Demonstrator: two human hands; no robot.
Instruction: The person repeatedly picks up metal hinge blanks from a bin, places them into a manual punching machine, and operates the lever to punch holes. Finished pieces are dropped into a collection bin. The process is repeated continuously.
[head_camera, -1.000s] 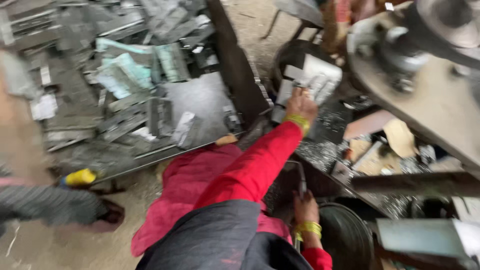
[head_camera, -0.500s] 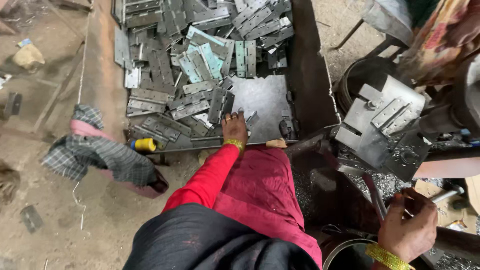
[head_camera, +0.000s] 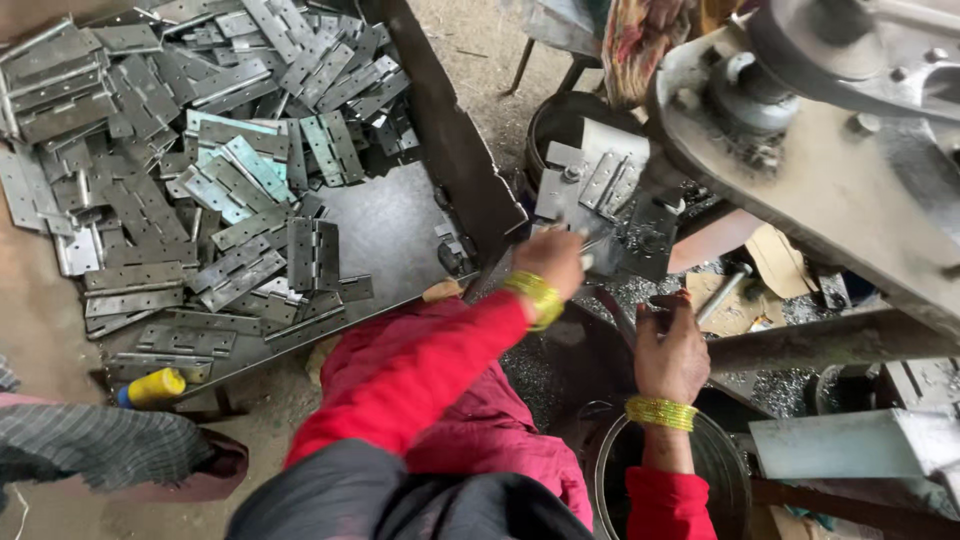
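From the head camera, my only view, I see my left hand (head_camera: 548, 262) at the centre of the frame, stretched out in a red sleeve toward the grey jig plate (head_camera: 600, 200) under the machine. It appears to be pinching a metal hinge (head_camera: 575, 238) against that plate, though the fingers are blurred and I cannot tell how firmly they close. My right hand (head_camera: 672, 348), lower and to the right, curls its fingers round a dark lever handle (head_camera: 665, 303); the two hands sit apart. The big heap of flat steel hinges (head_camera: 200, 170) fills the upper left of the frame, spread over a dark metal tray (head_camera: 390, 240), so I judge most of the stock is yet unworked. At the bottom centre a round metal bucket (head_camera: 610, 470) stands just beside my right wrist; what lies in it is hidden. Metal shavings (head_camera: 650, 290) lie scattered below the plate. A small yellow spool (head_camera: 155, 387) rests at the lower left beside a checked cloth (head_camera: 90, 445).
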